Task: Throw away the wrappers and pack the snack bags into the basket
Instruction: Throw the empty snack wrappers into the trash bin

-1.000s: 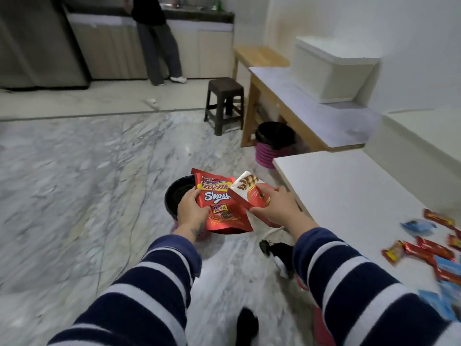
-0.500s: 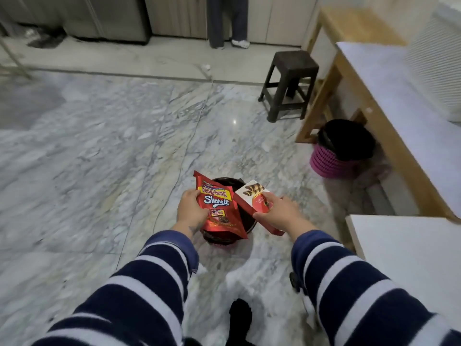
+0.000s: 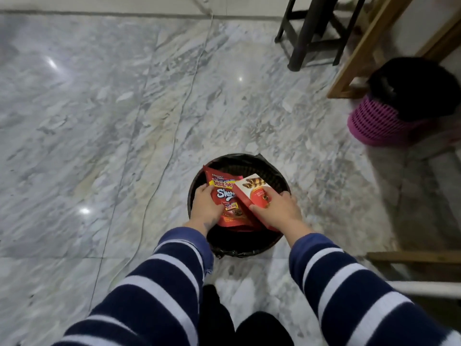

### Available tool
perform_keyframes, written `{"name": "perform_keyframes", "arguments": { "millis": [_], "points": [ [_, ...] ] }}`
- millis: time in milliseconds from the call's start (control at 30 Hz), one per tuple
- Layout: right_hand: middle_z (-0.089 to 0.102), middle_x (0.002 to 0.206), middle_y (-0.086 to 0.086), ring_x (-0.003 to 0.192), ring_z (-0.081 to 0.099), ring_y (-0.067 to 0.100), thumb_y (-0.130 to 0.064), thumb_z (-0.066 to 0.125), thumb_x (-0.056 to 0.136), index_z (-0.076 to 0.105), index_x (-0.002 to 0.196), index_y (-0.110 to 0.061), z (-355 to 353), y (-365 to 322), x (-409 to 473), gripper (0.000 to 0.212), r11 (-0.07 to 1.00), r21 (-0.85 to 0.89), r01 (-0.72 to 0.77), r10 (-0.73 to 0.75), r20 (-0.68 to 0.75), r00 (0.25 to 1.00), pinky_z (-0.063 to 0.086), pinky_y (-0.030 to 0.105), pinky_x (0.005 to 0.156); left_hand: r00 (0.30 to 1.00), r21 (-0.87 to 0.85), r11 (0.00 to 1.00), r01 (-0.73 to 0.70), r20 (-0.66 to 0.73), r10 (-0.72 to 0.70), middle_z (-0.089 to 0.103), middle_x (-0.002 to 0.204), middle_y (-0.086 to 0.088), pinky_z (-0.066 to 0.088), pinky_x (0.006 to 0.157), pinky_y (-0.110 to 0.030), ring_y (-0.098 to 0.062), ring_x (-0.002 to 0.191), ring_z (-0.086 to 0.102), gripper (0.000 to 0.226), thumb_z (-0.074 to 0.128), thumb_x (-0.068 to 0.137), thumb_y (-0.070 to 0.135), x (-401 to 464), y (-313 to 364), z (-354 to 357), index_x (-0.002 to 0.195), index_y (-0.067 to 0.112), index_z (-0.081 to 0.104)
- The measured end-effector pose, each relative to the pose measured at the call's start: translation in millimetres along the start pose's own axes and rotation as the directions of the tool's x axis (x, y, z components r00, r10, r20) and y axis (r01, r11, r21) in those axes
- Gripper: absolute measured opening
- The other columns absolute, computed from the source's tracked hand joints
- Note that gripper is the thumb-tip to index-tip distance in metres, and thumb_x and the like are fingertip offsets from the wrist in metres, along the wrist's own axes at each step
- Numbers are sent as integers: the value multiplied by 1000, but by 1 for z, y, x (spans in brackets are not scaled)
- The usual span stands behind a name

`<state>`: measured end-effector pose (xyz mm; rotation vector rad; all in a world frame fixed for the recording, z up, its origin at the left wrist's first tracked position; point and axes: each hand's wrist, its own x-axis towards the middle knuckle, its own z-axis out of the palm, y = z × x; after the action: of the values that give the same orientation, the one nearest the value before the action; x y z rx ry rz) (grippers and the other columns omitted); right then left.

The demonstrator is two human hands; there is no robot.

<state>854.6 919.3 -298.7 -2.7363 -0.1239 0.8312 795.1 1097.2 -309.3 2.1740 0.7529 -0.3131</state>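
Both my hands are over the dark bin (image 3: 272, 171) on the marble floor (image 3: 99, 121), looking straight down. My left hand (image 3: 205, 207) is clamped on the red snack pouch (image 3: 228, 196), fingers on its left edge, thumb across the front; the pouch is tilted, top corner pointing away from me, sitting inside the bin opening. My right hand (image 3: 275, 211) is clamped on the small red/white wafer box (image 3: 253, 193), thumb on the near long edge, fingers over the far side. The box overlaps the pouch's right edge, touching it, also within the rim outline. Can't tell if either pkg rests on anything inside or just hangs in my grip; the bin interior is black. Striped navy/white sleeves (image 3: 164, 290) fill the lower frame. A 2nd bin, pink mesh w/ black liner (image 3: 379, 126), sits well apart at the right, by a wooden table leg (image 3: 359, 53). Dark stool (image 3: 306, 33) top right, blurred. Thin cable (image 3: 172, 136) runs across the floor to the left of the bin.
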Motion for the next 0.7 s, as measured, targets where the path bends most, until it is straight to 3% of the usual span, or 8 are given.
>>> {"name": "perform_keyframes", "arguments": {
  "millis": [133,233,367,467,567,633,700],
  "points": [
    [27,150,15,138,21,38,-72,49,75,19,146,-39,44,7,34,83,997,-72,8,-1,85,996,19,49,113,995,31,998,49,88,-51,16,156,-14,19,112,-32,-25,146,9,72,69,83,18,31,-37,32,144,16,32],
    [16,156,11,144,8,35,-68,48,81,20,146,-38,49,8,33,78,997,-75,3,8,137,991,10,50,115,990,86,993,79,109,-88,10,157,-13,21,112,-31,-24,145,11,70,64,86,15,28,-42,30,146,14,28],
    [14,157,8,145,4,32,-64,48,84,25,146,-34,10,-5,8,72,999,-54,8,1,152,988,11,50,117,991,130,991,29,124,-45,20,155,-12,19,113,-30,-23,145,15,67,64,86,16,4,-10,-5,145,11,32],
    [19,156,8,144,8,32,-61,47,86,30,144,-33,-44,-20,-26,67,997,-66,35,-26,135,991,17,48,116,991,152,988,-24,132,4,29,151,-12,25,111,-31,-25,141,26,63,64,85,16,-28,33,-47,142,11,37],
    [26,153,7,143,14,31,-61,46,86,33,143,-33,-107,-32,-72,64,995,-84,54,-44,118,992,23,46,113,989,179,981,-78,139,53,38,147,-9,35,98,-25,-24,130,42,59,62,87,18,-69,85,-91,141,12,39],
    [35,149,6,139,24,31,-60,46,87,36,142,-31,-151,-37,-106,63,994,-82,67,-57,115,992,30,44,109,985,213,971,-110,152,78,44,144,-7,39,93,-25,-24,125,48,57,60,88,22,-98,123,-120,140,15,41],
    [43,144,5,132,39,28,-55,48,88,40,140,-26,-196,-40,-137,60,994,-72,84,-74,136,988,38,39,104,975,287,943,-167,190,115,48,140,-4,44,98,-31,-24,124,50,54,58,88,28,-125,161,-147,138,18,43]
  ]
}}
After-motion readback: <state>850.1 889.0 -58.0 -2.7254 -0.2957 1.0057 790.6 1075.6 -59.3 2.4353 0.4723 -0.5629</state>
